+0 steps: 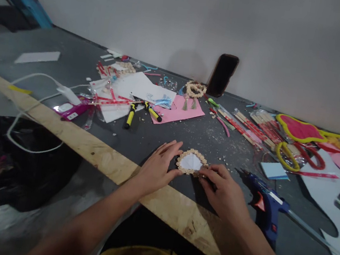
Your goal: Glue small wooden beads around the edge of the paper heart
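Note:
A small round ornament [191, 161] with a bumpy beige rim and a white paper centre lies flat on the dark tabletop. My left hand [163, 160] rests at its left side, fingers stretched out and thumb apart, the tips touching the rim. On the opposite side, my right hand [223, 188] is closed in a pinch at the lower right of the rim; whether a small piece is also between those fingertips is hidden. Just right of that hand lies a blue hot glue gun [268, 208] with a glue stick in its back.
Yellow-black pliers [130, 115], pink paper [180, 110] and a finished-looking beige ornament [195, 89] lie farther back. A phone [223, 75] leans against the wall. At right are scissors [287, 156] and packaged sticks [249, 128]. A black bag [20, 165] sits below the wooden edge [102, 155].

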`<state>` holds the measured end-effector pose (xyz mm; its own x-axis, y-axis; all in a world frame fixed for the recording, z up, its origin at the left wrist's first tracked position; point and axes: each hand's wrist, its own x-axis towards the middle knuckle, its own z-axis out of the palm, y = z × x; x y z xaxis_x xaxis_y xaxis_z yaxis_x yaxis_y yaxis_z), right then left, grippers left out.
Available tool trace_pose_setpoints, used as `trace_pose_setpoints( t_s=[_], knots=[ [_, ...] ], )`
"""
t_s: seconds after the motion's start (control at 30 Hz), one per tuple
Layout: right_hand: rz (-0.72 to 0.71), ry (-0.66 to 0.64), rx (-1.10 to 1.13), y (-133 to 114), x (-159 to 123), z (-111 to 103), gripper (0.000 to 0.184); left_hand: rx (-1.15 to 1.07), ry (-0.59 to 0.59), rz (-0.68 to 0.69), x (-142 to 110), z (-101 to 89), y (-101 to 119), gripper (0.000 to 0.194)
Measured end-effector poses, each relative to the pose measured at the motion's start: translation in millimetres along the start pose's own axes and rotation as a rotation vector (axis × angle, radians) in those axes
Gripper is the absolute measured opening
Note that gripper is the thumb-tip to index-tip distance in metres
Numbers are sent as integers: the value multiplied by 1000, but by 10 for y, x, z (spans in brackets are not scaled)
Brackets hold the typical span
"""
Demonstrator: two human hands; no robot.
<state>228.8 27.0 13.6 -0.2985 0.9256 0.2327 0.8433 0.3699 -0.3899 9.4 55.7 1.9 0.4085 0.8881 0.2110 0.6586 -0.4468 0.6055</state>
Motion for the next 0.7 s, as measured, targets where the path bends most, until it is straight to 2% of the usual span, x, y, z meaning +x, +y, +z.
trace_pose_setpoints(
  t_s=[0.23,0.4,0.57,0.7],
  knots=[
    [37,-16,68,-14,18,-49,23,-21,23,0,-8,10,-5,74],
    [68,25,141,4,-14,-326,25,-62,14,-13,-9,-9,15,76],
    [102,73,57,-35,-356,-558,26,-64,72,16,-23,-8,-12,57],
    [113,89,24,-133,-704,-481,28,-14,176,89,-49,-3,-1,41]
  ],
)
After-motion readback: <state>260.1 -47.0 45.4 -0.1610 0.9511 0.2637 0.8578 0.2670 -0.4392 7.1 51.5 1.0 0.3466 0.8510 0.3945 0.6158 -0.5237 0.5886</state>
